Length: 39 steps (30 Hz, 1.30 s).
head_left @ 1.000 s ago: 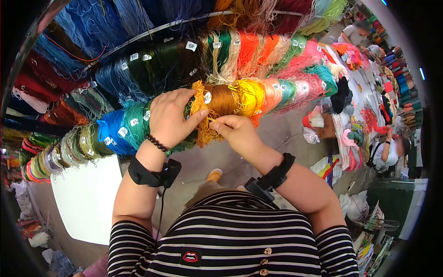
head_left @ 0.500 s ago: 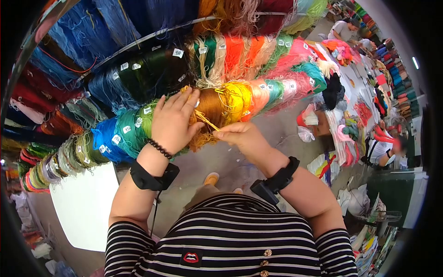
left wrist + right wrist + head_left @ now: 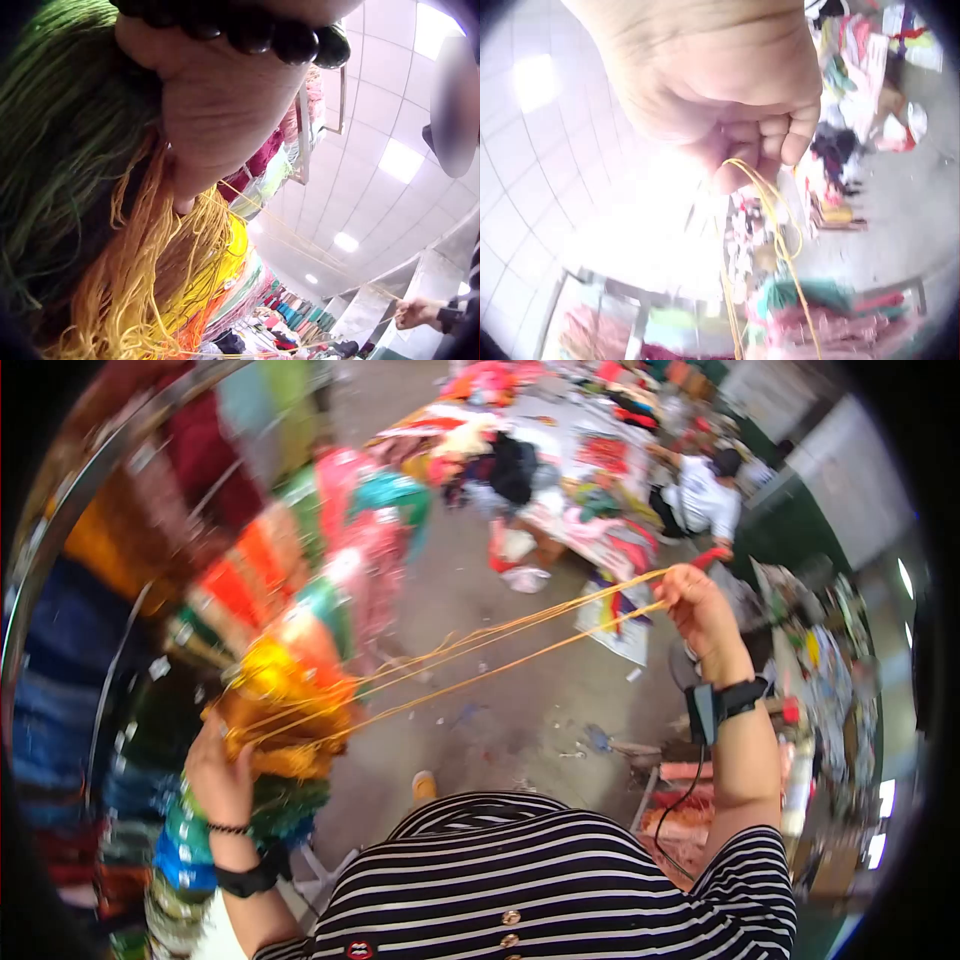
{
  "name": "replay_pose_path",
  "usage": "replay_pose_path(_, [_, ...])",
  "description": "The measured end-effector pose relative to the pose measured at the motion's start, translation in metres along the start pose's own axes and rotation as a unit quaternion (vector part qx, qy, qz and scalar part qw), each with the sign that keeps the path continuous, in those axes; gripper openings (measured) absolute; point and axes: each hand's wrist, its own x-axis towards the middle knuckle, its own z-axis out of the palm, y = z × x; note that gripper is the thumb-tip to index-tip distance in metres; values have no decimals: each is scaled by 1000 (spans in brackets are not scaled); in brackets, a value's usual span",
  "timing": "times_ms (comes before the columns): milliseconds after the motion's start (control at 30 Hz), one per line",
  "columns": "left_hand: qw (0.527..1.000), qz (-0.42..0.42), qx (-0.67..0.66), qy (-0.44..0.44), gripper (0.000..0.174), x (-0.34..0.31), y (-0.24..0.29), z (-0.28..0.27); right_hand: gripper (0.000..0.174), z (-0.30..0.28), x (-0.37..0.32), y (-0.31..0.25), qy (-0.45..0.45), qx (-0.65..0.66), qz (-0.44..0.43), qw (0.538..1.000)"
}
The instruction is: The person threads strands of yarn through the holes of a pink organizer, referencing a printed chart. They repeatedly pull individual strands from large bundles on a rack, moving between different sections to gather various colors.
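Observation:
My right hand (image 3: 700, 610), raised at the right of the head view, pinches several thin golden-yellow yarn strands (image 3: 767, 202). They run taut across to a golden-orange skein (image 3: 300, 762) on the rack at the left. Over that skein lies my left hand (image 3: 218, 775), its palm and thumb against the yarn in the left wrist view; most of its fingers are hidden. A brown skein and a bright yellow skein (image 3: 265, 670) hang just beyond it. Dark green yarn (image 3: 52, 150) fills the near side in the left wrist view.
More coloured skeins line the rack, including blue (image 3: 185, 850) and pink-red ones. A table heaped with yarn and cloth stands at the back, with a person in a white top (image 3: 705, 495) beside it. Grey floor (image 3: 470, 730) shows between rack and table.
My right hand has pulled the strands far out to the right, away from the rack. The head view has swung right, so the rack now sits at the left. My left hand has stayed at the golden skein.

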Motion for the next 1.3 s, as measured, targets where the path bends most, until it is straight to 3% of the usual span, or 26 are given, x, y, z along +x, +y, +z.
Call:
replay_pose_path(167, [999,20,-33,1,59,-6,-22,16,12,-170,-94,-85,226,11,-103,969])
replay_pose_path(233, [999,18,-10,-31,66,-5,-47,29,14,-229,-143,-109,280,-37,-166,945])
replay_pose_path(300, [989,-8,28,-146,77,16,-2,-5,16,-249,-191,-133,315,-105,-166,929])
replay_pose_path(367, [989,-60,100,-89,82,36,25,-1,17,-248,-227,-148,294,-143,-142,934])
replay_pose_path(433, [995,98,18,-2,75,65,94,-2,20,-243,-251,-152,272,-165,-99,943])
replay_pose_path(467, [982,185,-30,0,64,78,140,-3,21,-239,-259,-152,253,-174,-78,948])
replay_pose_path(500, [958,142,-237,-76,55,86,197,2,22,-238,-265,-149,234,-183,-57,953])
replay_pose_path(533, [913,154,-361,-109,49,86,264,5,23,-241,-271,-141,188,-172,-43,966])
replay_pose_path(600, [851,173,-434,-238,47,71,403,-13,24,-236,-283,-128,122,-102,-7,987])
replay_pose_path(633, [841,267,-426,-198,47,62,453,-2,25,-228,-290,-121,98,-40,16,994])
replay_pose_path(667, [785,331,-474,-224,48,51,503,5,26,-230,-295,-106,70,3,14,997])
replay_pose_path(733, [684,356,-508,-383,52,21,593,1,29,-233,-313,-82,35,57,29,997])
replay_pose_path(767, [620,361,-522,-461,53,3,632,-3,30,-232,-324,-75,29,69,46,996])
replay_pose_path(833, [512,397,-586,-487,54,-36,693,3,36,-229,-348,-70,51,96,66,992])
replay_pose_path(933, [383,369,-552,-641,41,-73,743,1,34,-236,-386,-62,101,90,61,989])
replay_pose_path(1067, [403,473,-420,-661,19,-97,782,6,33,-248,-439,-54,181,10,63,981])
replay_pose_path(1167, [356,486,-448,-660,21,-109,811,16,32,-248,-474,-45,297,-36,60,952])
replay_pose_path(1300, [313,515,-442,-664,25,-127,848,8,25,-247,-502,-43,405,48,-17,913])
